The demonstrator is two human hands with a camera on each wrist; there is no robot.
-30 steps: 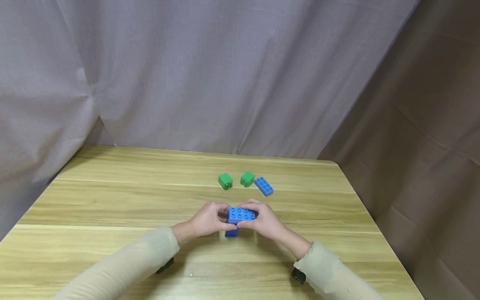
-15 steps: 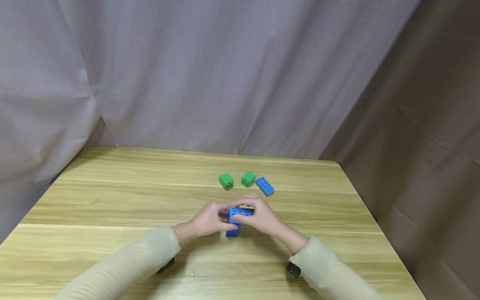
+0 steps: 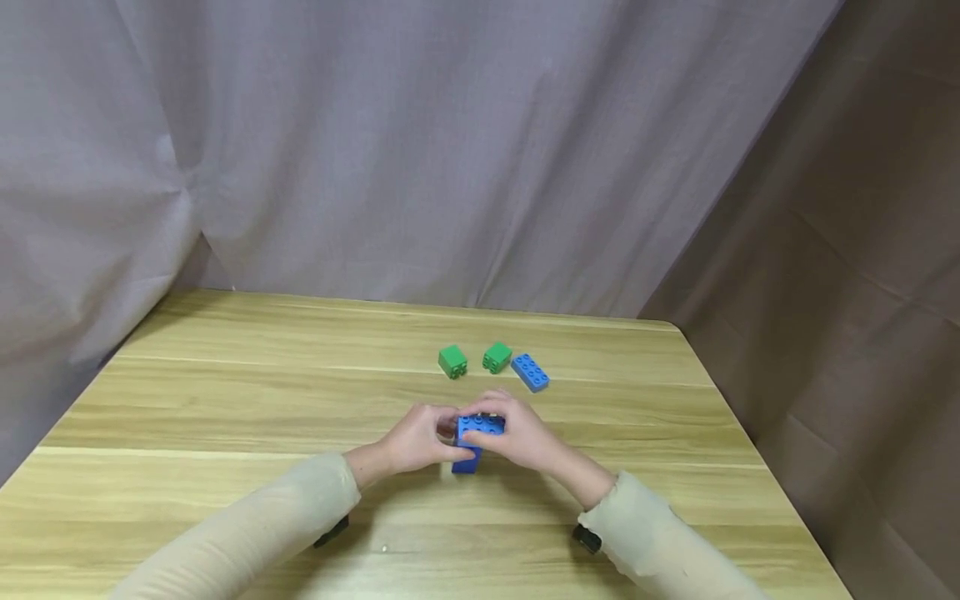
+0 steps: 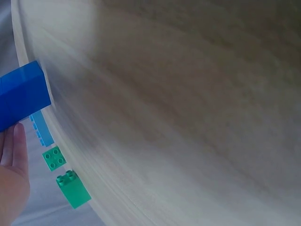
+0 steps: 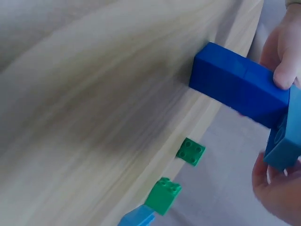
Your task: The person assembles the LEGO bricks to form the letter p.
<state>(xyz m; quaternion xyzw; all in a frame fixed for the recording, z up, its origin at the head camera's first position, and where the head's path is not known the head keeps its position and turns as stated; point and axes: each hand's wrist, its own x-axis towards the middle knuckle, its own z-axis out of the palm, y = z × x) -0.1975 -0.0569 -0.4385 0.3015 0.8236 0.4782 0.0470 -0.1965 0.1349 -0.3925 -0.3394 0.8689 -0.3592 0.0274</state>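
Note:
A dark blue stack of bricks [image 3: 465,463] stands upright on the table, with a seam across it in the right wrist view. Across its top lies a lighter blue toy brick [image 3: 472,423], jutting to the right; a gap shows beneath part of it. My left hand [image 3: 417,437] grips the dark blue stack near its top, thumb on the near side. With thumb in front and fingers behind, my right hand [image 3: 529,435] holds the lighter blue brick. Whether its studs are fully pressed together is hidden.
Beyond the hands lie a green brick [image 3: 452,362], a second green brick [image 3: 497,357] and a loose blue brick [image 3: 530,372]. They sit on a wooden table [image 3: 262,375]. Grey curtains [image 3: 360,150] hang behind it, and a darker curtain [image 3: 847,275] runs along the right.
My right hand has shifted left along the lighter blue brick, its thumb moving onto the brick's front. The brick has slid slightly left. My left hand stays put.

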